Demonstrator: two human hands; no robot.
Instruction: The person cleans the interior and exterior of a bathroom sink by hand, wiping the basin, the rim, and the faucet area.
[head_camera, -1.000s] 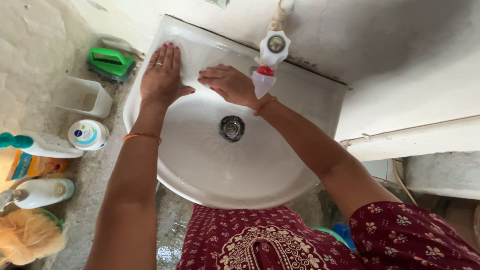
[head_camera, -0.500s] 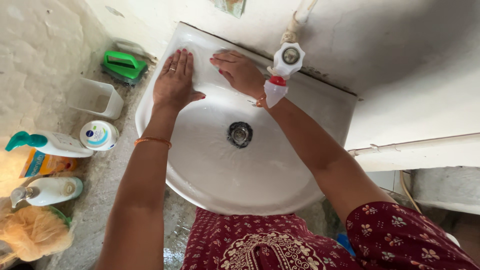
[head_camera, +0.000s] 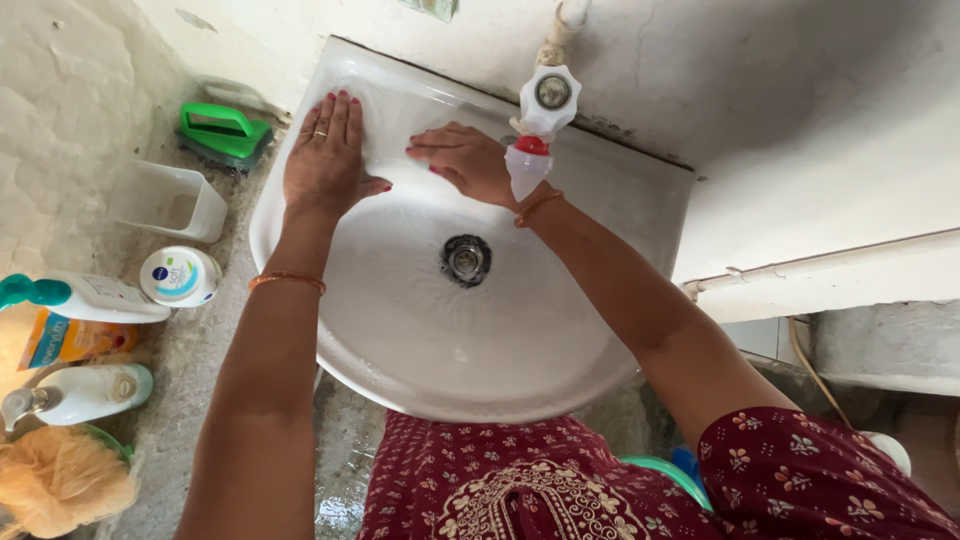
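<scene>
A white ceramic wash basin (head_camera: 560, 340) is fixed to the far wall, rounded at its near edge and flat along the far rim. Its bowl is wet and glossy, with a dark metal drain (head_camera: 465, 257) at the middle. A white tap (head_camera: 545, 95) with a red collar and a clear spout hangs over the far right part of the bowl.

The left hand (head_camera: 325, 165) lies flat on the far left rim of the basin, palm down, fingers straight and held close together, thumb spread toward the bowl; it grips nothing. A ring sits on one finger, and an orange bangle (head_camera: 286, 280) circles that wrist.

The right hand (head_camera: 462, 160) lies flat on the basin's far inner slope, just left of the tap spout, fingers stretched out and pointing left toward the other hand. It also holds nothing that can be seen. The two hands are near each other but not touching.

On the rough ledge to the left stand a green scrubbing brush (head_camera: 222, 130), an empty white plastic box (head_camera: 168, 202), a round white cream tub (head_camera: 178, 276) and a white bottle with a teal cap (head_camera: 75, 296).
</scene>
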